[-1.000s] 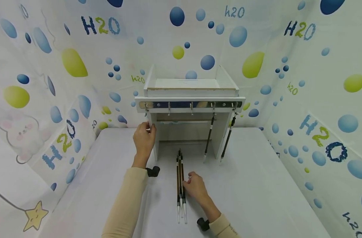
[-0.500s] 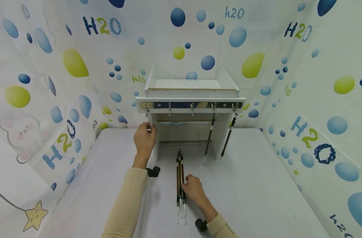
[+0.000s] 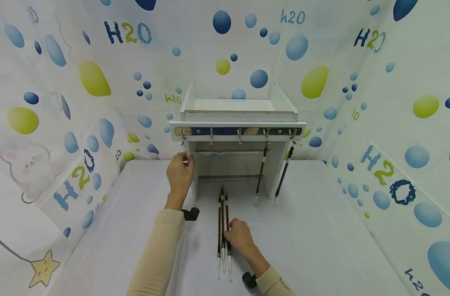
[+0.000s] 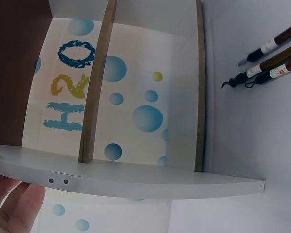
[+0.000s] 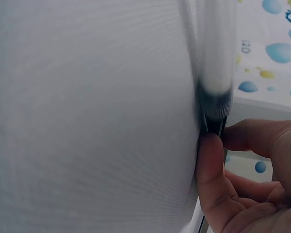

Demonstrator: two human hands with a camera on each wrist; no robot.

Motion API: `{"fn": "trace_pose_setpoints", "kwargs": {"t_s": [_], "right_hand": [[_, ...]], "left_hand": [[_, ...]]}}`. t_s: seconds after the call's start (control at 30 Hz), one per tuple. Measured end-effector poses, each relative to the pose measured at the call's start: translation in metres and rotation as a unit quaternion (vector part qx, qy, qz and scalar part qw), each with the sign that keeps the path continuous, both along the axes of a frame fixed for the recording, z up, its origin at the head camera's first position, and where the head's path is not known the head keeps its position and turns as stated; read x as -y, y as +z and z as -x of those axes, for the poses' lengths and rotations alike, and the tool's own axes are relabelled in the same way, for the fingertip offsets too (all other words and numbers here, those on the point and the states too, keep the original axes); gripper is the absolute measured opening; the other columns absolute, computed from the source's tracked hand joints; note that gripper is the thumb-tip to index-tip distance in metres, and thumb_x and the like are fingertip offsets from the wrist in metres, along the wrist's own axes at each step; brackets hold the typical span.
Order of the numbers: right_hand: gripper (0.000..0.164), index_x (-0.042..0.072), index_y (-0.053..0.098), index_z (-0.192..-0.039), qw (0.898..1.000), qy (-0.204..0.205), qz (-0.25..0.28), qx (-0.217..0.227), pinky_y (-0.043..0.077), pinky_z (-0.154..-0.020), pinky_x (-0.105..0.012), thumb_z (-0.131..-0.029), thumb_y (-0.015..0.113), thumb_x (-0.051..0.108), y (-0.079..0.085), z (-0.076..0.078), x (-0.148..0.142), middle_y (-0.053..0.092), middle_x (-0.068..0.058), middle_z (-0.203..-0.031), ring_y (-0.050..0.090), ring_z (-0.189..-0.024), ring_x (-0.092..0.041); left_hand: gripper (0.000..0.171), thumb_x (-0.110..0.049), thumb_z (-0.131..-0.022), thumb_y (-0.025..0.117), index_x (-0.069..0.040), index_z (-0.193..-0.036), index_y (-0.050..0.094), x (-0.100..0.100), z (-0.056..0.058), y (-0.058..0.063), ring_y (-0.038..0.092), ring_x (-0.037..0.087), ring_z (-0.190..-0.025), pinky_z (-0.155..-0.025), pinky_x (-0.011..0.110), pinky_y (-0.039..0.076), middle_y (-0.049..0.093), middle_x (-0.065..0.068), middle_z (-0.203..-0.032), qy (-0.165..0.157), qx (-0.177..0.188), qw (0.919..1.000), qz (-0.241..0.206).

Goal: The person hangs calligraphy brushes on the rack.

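My left hand (image 3: pixel 179 174) grips the left side panel (image 4: pixel 150 180) of a white wooden rack (image 3: pixel 237 116), thumb on one face and fingers on the other. In front of the rack, three calligraphy brushes with dark handles, hanging loops and clear caps lie on the white table, loops toward the rack. My right hand (image 3: pixel 241 238) pinches the rightmost brush (image 3: pixel 227 209) between thumb and fingers near its capped end. Close up in the right wrist view, a clear cap (image 5: pixel 216 48) rises from the pinch. The left brush (image 3: pixel 219 230) and the middle brush (image 3: pixel 222 205) lie alongside.
A metal strip with several hooks (image 3: pixel 239 135) runs along the rack's front. Two more brushes hang from its right hooks, an inner brush (image 3: pixel 261 170) and an outer brush (image 3: pixel 284 172). An open tray (image 3: pixel 232 105) tops the rack. Patterned cloth (image 3: pixel 195 33) surrounds the table (image 3: pixel 321 230).
My right hand has moved slightly left and down onto the brushes, and its fingers have closed on the rightmost one. The other brushes have shifted slightly left. My left hand keeps its hold.
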State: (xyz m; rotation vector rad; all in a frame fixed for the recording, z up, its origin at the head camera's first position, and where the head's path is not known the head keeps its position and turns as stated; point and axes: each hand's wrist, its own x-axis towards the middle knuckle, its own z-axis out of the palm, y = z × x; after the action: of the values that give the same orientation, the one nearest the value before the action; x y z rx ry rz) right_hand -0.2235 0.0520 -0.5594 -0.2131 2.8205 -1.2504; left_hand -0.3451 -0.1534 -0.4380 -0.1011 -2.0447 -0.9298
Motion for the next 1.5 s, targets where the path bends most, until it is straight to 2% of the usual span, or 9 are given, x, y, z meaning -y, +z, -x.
{"fn": "trace_pose_setpoints", "kwargs": {"t_s": [0.17, 0.43, 0.7, 0.87, 1.1, 1.2, 1.33, 1.5], "right_hand": [[0.025, -0.014, 0.065, -0.102, 1.0, -0.008, -0.005, -0.003, 0.045, -0.046, -0.024, -0.084, 0.066, 0.003, 0.001, -0.001, -0.001, 0.07, -0.02, -0.083, 0.053, -0.056, -0.012], [0.027, -0.014, 0.067, -0.107, 1.0, -0.015, 0.008, -0.009, 0.035, -0.042, -0.016, -0.086, 0.063, 0.003, 0.01, -0.001, -0.002, 0.072, -0.022, -0.088, 0.048, -0.052, -0.008], [0.024, -0.011, 0.068, -0.103, 1.0, -0.018, 0.006, -0.015, 0.042, -0.046, -0.021, -0.084, 0.064, 0.003, 0.018, 0.0, -0.006, 0.072, -0.017, -0.081, 0.051, -0.054, -0.009], [0.027, -0.009, 0.067, -0.106, 0.999, -0.026, 0.013, -0.026, 0.043, -0.046, -0.021, -0.084, 0.063, 0.005, 0.023, 0.001, -0.006, 0.068, -0.009, -0.076, 0.05, -0.053, -0.008], [0.023, -0.004, 0.067, -0.104, 0.996, -0.048, 0.02, -0.069, 0.044, -0.049, -0.02, -0.085, 0.064, 0.007, 0.043, 0.002, -0.008, 0.061, -0.002, -0.074, 0.049, -0.056, -0.008], [0.023, -0.004, 0.067, -0.105, 0.994, -0.054, 0.027, -0.087, 0.043, -0.048, -0.02, -0.085, 0.064, 0.007, 0.053, 0.001, -0.01, 0.06, -0.003, -0.075, 0.048, -0.055, -0.008], [0.026, -0.003, 0.066, -0.109, 0.993, -0.065, 0.039, -0.09, 0.042, -0.047, -0.019, -0.087, 0.064, 0.01, 0.066, -0.001, -0.011, 0.061, -0.004, -0.08, 0.048, -0.056, -0.008], [0.025, 0.0, 0.064, -0.11, 0.99, -0.075, 0.041, -0.109, 0.043, -0.048, -0.02, -0.088, 0.065, 0.012, 0.08, -0.003, -0.013, 0.062, -0.004, -0.083, 0.05, -0.06, -0.009]], "left_hand": [[0.023, -0.011, -0.092, 0.065, 0.01, -0.1, 0.069, 0.0, 0.001, -0.002, 0.073, 0.038, -0.075, -0.068, 0.048, 0.062, 0.071, 0.026, -0.089, 0.003, -0.001, 1.0, 0.001], [0.022, -0.01, -0.091, 0.066, 0.01, -0.099, 0.069, -0.001, -0.001, -0.002, 0.073, 0.038, -0.074, -0.067, 0.048, 0.062, 0.071, 0.026, -0.089, 0.005, -0.005, 1.0, 0.001], [0.02, -0.008, -0.091, 0.066, 0.01, -0.099, 0.069, 0.0, -0.001, -0.002, 0.072, 0.038, -0.074, -0.067, 0.048, 0.062, 0.071, 0.026, -0.088, 0.004, -0.008, 1.0, 0.003], [0.022, -0.009, -0.091, 0.066, 0.011, -0.099, 0.069, 0.0, 0.0, -0.002, 0.073, 0.039, -0.074, -0.067, 0.048, 0.062, 0.071, 0.026, -0.088, 0.004, -0.01, 0.9999, 0.005], [0.022, -0.01, -0.091, 0.066, 0.01, -0.1, 0.069, 0.0, 0.0, -0.002, 0.073, 0.039, -0.075, -0.068, 0.049, 0.062, 0.071, 0.026, -0.09, 0.005, 0.001, 1.0, 0.002], [0.023, -0.011, -0.091, 0.066, 0.01, -0.1, 0.069, 0.0, 0.001, -0.002, 0.073, 0.039, -0.074, -0.068, 0.049, 0.061, 0.071, 0.026, -0.09, 0.006, -0.001, 1.0, 0.002], [0.022, -0.01, -0.091, 0.066, 0.01, -0.1, 0.069, 0.0, 0.001, -0.002, 0.073, 0.039, -0.073, -0.067, 0.05, 0.061, 0.071, 0.026, -0.089, 0.005, -0.007, 1.0, 0.0], [0.022, -0.01, -0.091, 0.066, 0.01, -0.101, 0.069, 0.0, 0.001, -0.001, 0.073, 0.039, -0.074, -0.068, 0.05, 0.061, 0.071, 0.026, -0.09, 0.002, 0.0, 1.0, -0.003]]}}
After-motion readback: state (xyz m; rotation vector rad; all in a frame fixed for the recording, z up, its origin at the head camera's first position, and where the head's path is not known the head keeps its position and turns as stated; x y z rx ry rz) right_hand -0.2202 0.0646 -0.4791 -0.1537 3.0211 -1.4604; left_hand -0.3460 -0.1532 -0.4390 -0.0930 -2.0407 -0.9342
